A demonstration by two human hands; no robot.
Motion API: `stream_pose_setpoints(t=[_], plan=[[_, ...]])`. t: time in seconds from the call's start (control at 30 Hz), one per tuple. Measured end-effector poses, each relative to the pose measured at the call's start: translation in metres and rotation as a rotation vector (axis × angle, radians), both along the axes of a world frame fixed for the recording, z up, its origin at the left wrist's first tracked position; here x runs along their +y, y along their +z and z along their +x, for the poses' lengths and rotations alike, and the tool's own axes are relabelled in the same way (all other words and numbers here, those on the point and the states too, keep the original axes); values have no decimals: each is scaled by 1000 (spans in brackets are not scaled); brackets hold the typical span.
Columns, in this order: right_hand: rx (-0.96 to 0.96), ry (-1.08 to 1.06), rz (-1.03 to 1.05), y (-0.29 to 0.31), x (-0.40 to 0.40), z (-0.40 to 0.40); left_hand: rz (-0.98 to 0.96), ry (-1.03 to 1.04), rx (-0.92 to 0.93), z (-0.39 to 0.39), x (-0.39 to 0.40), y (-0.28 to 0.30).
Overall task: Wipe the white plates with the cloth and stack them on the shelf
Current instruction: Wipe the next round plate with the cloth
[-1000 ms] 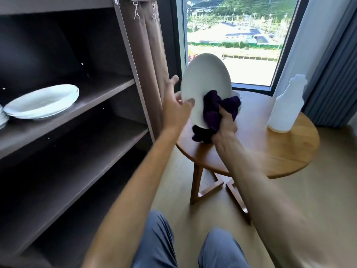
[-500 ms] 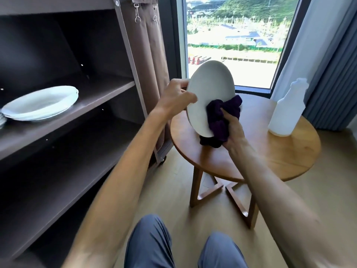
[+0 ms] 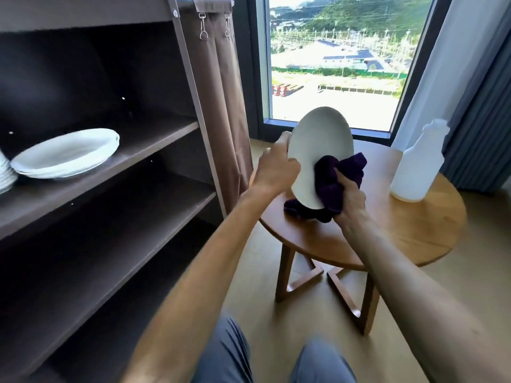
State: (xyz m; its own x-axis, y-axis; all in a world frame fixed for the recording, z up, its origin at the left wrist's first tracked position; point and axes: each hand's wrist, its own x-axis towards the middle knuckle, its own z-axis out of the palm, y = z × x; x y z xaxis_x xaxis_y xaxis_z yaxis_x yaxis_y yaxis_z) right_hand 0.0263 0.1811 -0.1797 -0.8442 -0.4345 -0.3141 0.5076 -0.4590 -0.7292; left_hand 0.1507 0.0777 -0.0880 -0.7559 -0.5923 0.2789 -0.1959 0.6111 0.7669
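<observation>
Head view, plate in hand: a white plate point(image 3: 318, 153) is held nearly upright over the left part of the round wooden table point(image 3: 414, 233), its face turned toward the camera.
Left hand: the left hand point(image 3: 276, 170) grips the plate's left rim, fingers curled over the edge, thumb side toward the camera.
Right hand: the right hand point(image 3: 349, 196) holds a bunched dark purple cloth point(image 3: 331, 181) pressed against the lower right of the plate's face; the fingers are wrapped round the cloth.
Cloth: part of it hangs below the plate's lower edge and reaches the tabletop near the table's left edge; another fold sticks out behind the plate to the right.
Stacked plates: a low stack of white plates point(image 3: 66, 153) sits on the upper shelf board point(image 3: 154, 145) of the dark brown shelf unit, toward its left end; a further white stack point(image 3: 5, 175) is cut off by the left picture edge.
Lower shelves: two more boards run below, dark and in shadow.
Around: a white plastic bottle point(image 3: 417, 167) stands upright near the table's right rear edge, well apart from the plate.
In the way: a brown curtain point(image 3: 221, 106) hangs from clips on the shelf unit's right post, between shelf and table.
Background: a tall window point(image 3: 340, 64) behind the table, grey drapes at right.
Foreground: the person's knees in grey trousers at the bottom edge.
</observation>
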Motion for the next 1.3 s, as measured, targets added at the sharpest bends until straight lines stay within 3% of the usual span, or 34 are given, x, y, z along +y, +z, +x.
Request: stream_pose_setpoints(t=[0.1,0.2,0.33,0.53,0.6,0.7,0.77,0.83,0.9,0.97,1.03,1.17,1.3], plan=[[32,0,49,-2,-2,-1,149,-80,-130,4,-23,28],[-43,-56,47,3,-17,6,335,29,64,4,-11,20],[-188,-10,-137,4,-36,21,347,121,179,-10,19,-25],[-145,5,-155,-12,-36,27,312,221,209,-11,26,-37],[-79,-25,-73,-19,-30,20,201,180,107,-4,7,-20],[-43,-18,28,-17,-21,12,70,40,-207,6,-15,13],[98,1,104,-16,-18,6,38,-58,-408,11,-23,34],[210,42,148,-16,-17,4,77,-96,-490,15,-35,45],[217,10,156,-13,-20,5,208,-70,-356,16,-40,41],[136,-67,100,-10,-27,7,379,42,-35,15,-32,21],[-18,-118,23,-9,-38,11,412,129,210,14,-8,-8],[-124,-25,-157,-14,-50,27,181,130,255,3,37,-55],[3,-116,0,-7,-39,22,88,112,226,3,14,-35]])
